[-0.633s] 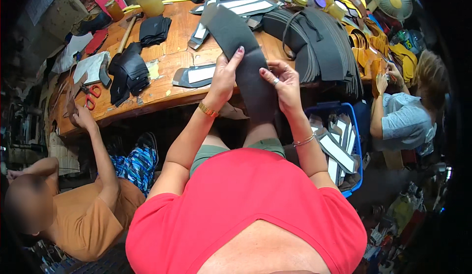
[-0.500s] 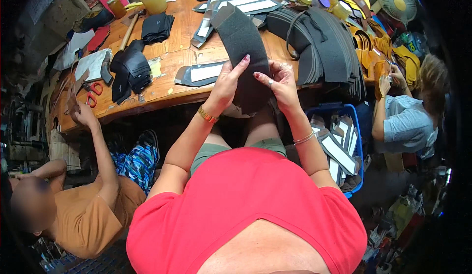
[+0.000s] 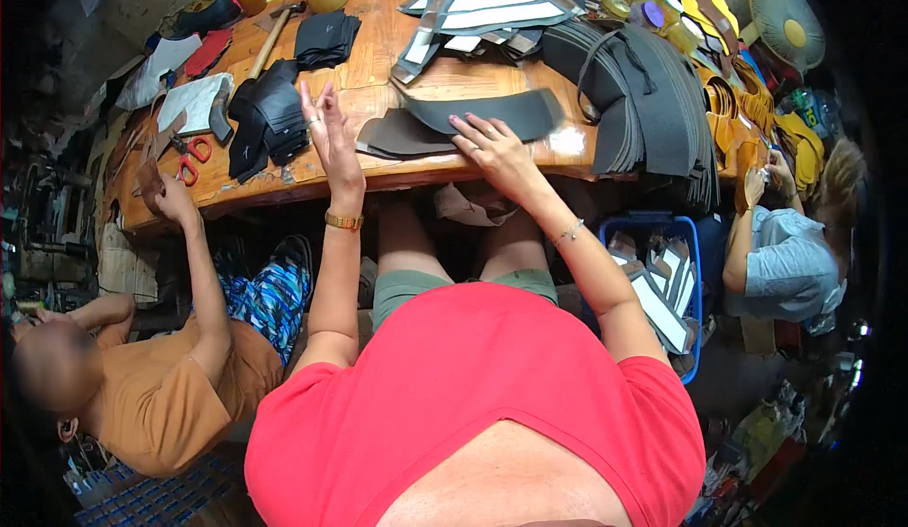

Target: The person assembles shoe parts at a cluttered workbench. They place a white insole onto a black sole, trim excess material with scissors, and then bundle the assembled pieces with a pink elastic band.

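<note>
A curved dark grey strip (image 3: 518, 111) of leather-like material lies at the table's front edge, its left part overlapping a dark brown piece (image 3: 402, 136). My right hand (image 3: 494, 151) rests on the grey strip with its fingers stretched out over it. To the left of both pieces, my left hand (image 3: 331, 139) is raised with its fingers apart and nothing in it. It is near a pile of folded black pieces (image 3: 268, 115). On the right, a thick fanned stack of curved dark grey strips (image 3: 653, 101) hangs partly over the table edge.
White-backed dark pieces (image 3: 492, 11) are heaped at the back of the wooden table (image 3: 374, 54). A blue crate (image 3: 698, 309) of similar pieces stands at my right. Red-handled scissors (image 3: 192, 160) and a hammer (image 3: 272, 43) lie to the left. Co-workers sit on both sides.
Both hands held up the dark strip; it now lies flat on the table edge. My left hand has let go and moved left. The white-backed piece there no longer shows.
</note>
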Available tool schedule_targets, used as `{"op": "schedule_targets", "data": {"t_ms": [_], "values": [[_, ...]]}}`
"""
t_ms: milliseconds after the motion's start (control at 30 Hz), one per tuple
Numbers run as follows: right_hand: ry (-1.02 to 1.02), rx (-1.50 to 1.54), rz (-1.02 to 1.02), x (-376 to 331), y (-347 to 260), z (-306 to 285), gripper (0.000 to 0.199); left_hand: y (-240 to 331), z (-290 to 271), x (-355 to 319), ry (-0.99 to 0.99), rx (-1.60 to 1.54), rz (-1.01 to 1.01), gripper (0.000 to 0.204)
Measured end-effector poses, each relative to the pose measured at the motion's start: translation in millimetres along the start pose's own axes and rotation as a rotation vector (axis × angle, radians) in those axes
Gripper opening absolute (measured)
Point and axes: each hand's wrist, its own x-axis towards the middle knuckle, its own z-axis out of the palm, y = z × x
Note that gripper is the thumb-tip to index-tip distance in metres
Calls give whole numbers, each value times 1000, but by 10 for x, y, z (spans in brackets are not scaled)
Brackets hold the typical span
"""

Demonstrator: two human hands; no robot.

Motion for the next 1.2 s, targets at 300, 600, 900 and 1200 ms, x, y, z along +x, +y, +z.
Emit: {"op": "schedule_targets", "data": {"t_ms": [300, 600, 900, 1200], "values": [[132, 629, 327, 39, 84, -171, 34, -336, -245, -63, -287, 656, 293, 55], [-32, 788, 380, 284, 456, -7, 54, -250, -192, -202, -199, 925, 292, 104], [588, 903, 591, 339, 617, -258, 52, -343, -245, -228, -251, 1059, 352, 56], [574, 598, 435, 339, 690, -923, 55, 59, -344, -26, -170, 89, 91, 14]]}}
